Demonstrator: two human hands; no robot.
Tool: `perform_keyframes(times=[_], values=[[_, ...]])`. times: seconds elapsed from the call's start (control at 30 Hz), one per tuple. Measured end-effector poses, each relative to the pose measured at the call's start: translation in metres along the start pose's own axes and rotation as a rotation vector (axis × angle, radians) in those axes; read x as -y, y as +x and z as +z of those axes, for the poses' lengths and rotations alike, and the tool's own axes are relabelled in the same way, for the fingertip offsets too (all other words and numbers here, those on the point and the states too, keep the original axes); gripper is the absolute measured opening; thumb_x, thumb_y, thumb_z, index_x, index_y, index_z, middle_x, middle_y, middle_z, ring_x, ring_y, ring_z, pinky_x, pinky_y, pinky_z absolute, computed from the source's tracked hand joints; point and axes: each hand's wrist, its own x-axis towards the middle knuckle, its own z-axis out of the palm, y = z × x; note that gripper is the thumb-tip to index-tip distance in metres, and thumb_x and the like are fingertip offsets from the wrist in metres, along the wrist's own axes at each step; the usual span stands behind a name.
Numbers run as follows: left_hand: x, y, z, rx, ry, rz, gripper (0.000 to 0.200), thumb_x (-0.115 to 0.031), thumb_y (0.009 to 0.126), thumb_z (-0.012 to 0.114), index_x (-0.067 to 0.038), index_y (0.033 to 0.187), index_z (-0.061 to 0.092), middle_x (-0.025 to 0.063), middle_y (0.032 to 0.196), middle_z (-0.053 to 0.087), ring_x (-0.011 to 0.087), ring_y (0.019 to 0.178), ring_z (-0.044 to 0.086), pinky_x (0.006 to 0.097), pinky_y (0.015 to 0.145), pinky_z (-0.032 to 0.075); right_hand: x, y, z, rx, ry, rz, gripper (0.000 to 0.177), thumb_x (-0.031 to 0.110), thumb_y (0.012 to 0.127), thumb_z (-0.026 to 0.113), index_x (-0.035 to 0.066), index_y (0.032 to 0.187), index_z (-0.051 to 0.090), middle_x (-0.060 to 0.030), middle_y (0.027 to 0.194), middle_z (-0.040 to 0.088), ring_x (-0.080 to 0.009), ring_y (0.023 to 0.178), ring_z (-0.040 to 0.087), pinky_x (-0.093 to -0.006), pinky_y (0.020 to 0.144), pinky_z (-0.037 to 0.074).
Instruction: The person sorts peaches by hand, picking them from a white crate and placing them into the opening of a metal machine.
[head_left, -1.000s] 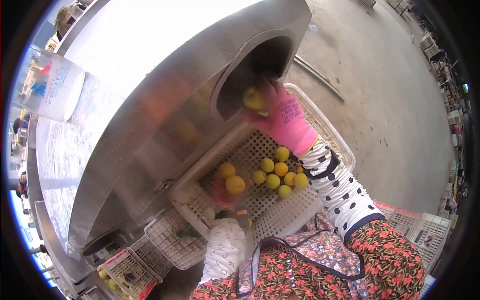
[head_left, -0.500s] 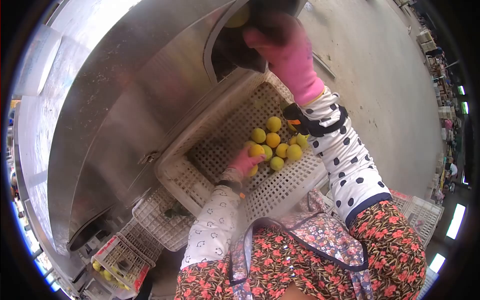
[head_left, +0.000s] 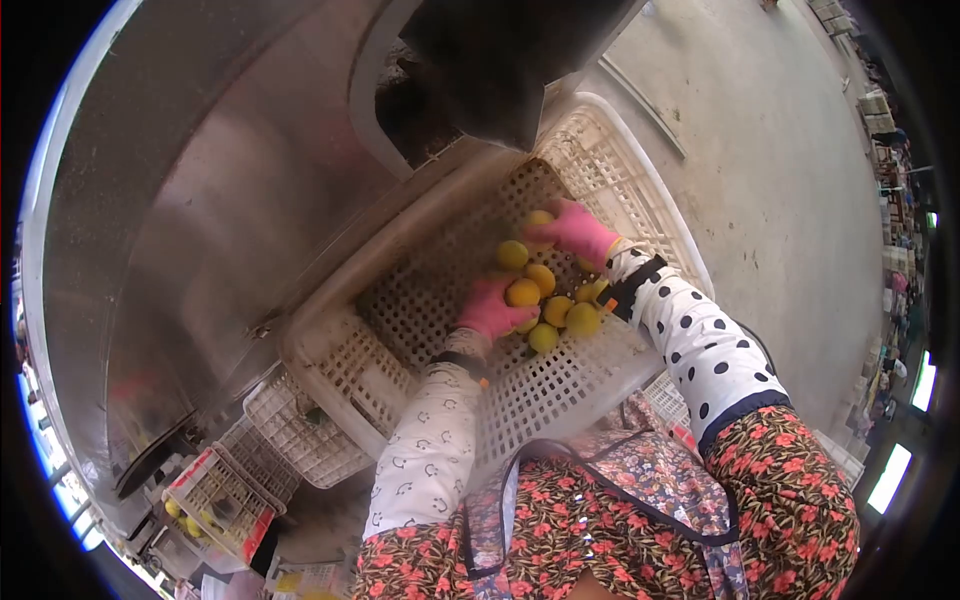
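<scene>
A white perforated plastic crate stands in front of me with several round yellow-green citrus fruits on its floor. My left hand, in a pink glove, is closed around a yellow-orange citrus fruit at the left of the cluster. Over at the far right side of the crate, my right hand, also pink-gloved, has its fingers curled on another citrus fruit. Its fingertips are partly hidden. More fruits lie between and below the two hands.
A large metal machine with a dark chute opening rises along the crate's far left side. Another white crate and a crate with yellow fruit sit lower left. Concrete floor extends to the right.
My right hand has come down from the chute opening into the crate and onto a fruit. My left hand stays at the fruit cluster. The view has shifted slightly.
</scene>
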Motion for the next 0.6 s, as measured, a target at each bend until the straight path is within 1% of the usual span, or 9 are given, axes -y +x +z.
perform_keyframes(times=[0.1, 0.13, 0.2, 0.23, 0.33, 0.37, 0.47, 0.53, 0.6], values=[[0.038, 0.013, 0.022, -0.137, 0.15, 0.028, 0.078, -0.041, 0.073, 0.086, -0.01, 0.138, 0.054, 0.0153, 0.12, 0.064, 0.0292, 0.112, 0.063, 0.0385, 0.104, 0.047, 0.057, -0.067, -0.03, -0.014, 0.339, -0.31, 0.064, 0.014, 0.078, 0.079, 0.0, 0.136, 0.056, -0.0111, 0.117, 0.065, -0.024, 0.104, 0.065, -0.0319, 0.091, 0.052], [0.054, 0.021, 0.029, -0.111, -0.002, 0.003, 0.076, -0.039, 0.074, 0.086, -0.009, 0.137, 0.054, 0.0136, 0.119, 0.064, 0.0277, 0.111, 0.063, 0.038, 0.103, 0.048, 0.072, -0.081, -0.036, -0.035, 0.419, -0.432, 0.069, 0.012, 0.077, 0.079, 0.001, 0.14, 0.052, -0.0134, 0.121, 0.063, -0.0272, 0.106, 0.065, -0.0323, 0.093, 0.051], [0.082, 0.037, 0.034, -0.044, -0.299, -0.042, 0.073, -0.036, 0.075, 0.086, -0.006, 0.134, 0.055, 0.0101, 0.116, 0.064, 0.0247, 0.108, 0.064, 0.0369, 0.1, 0.049, 0.117, -0.104, -0.051, -0.261, 0.13, -0.686, 0.072, 0.011, 0.075, 0.079, 0.005, 0.142, 0.052, -0.0148, 0.124, 0.062, -0.0297, 0.109, 0.064, -0.035, 0.095, 0.051], [0.055, 0.022, 0.015, -0.019, -0.641, -0.048, 0.061, -0.039, 0.081, 0.079, -0.003, 0.127, 0.06, 0.0141, 0.115, 0.064, 0.0261, 0.108, 0.062, 0.0379, 0.098, 0.049, 0.131, -0.11, -0.052, -0.376, -0.015, -0.8, 0.073, 0.011, 0.074, 0.079, 0.007, 0.142, 0.052, -0.0155, 0.126, 0.061, -0.0309, 0.111, 0.063, -0.0363, 0.096, 0.051], [0.055, 0.005, -0.003, -0.03, -1.118, -0.136, 0.064, -0.044, 0.085, 0.077, -0.006, 0.132, 0.055, 0.0089, 0.114, 0.065, 0.0222, 0.095, 0.067, 0.0341, 0.086, 0.056, 0.157, -0.101, -0.054, -0.517, -0.223, -0.866, 0.075, 0.014, 0.073, 0.079, 0.011, 0.143, 0.052, -0.0173, 0.128, 0.06, -0.035, 0.118, 0.06, -0.042, 0.1, 0.05], [0.03, -0.014, -0.021, 0.026, -1.241, -0.128, 0.066, -0.054, 0.086, 0.072, -0.009, 0.131, 0.055, 0.0098, 0.114, 0.065, 0.0241, 0.087, 0.069, 0.0397, 0.078, 0.059, 0.166, -0.104, -0.054, -0.489, -0.214, -0.798, 0.072, 0.018, 0.075, 0.078, 0.011, 0.141, 0.053, -0.0198, 0.131, 0.059, -0.0393, 0.122, 0.056, -0.0464, 0.101, 0.048], [-0.003, -0.049, -0.056, 0.022, -1.558, -0.031, 0.07, -0.063, 0.085, 0.069, -0.011, 0.13, 0.055, 0.0108, 0.114, 0.066, 0.0276, 0.086, 0.07, 0.0466, 0.074, 0.06, 0.2, -0.075, -0.047, -0.566, -0.573, -0.515, 0.072, 0.01, 0.074, 0.081, 0.008, 0.14, 0.053, -0.0194, 0.129, 0.058, -0.04, 0.112, 0.06, -0.0434, 0.097, 0.05], [-0.03, -0.069, -0.067, -0.087, -1.597, 0.002, 0.076, -0.072, 0.081, 0.066, -0.015, 0.131, 0.056, 0.0122, 0.116, 0.066, 0.0308, 0.088, 0.071, 0.0482, 0.074, 0.061, 0.217, -0.031, -0.04, -0.654, -0.68, -0.536, 0.072, 0.017, 0.077, 0.078, 0.008, 0.143, 0.05, -0.02, 0.132, 0.057, -0.0411, 0.118, 0.058, -0.0464, 0.098, 0.05], [-0.049, -0.076, -0.084, -0.088, -1.683, 0.093, 0.078, -0.074, 0.08, 0.066, -0.017, 0.131, 0.056, 0.0125, 0.118, 0.065, 0.0316, 0.089, 0.071, 0.0473, 0.074, 0.061, 0.214, -0.02, -0.037, -0.749, -0.428, -0.735, 0.074, 0.022, 0.079, 0.077, 0.009, 0.146, 0.046, -0.0207, 0.134, 0.056, -0.041, 0.122, 0.056, -0.0472, 0.1, 0.049]])
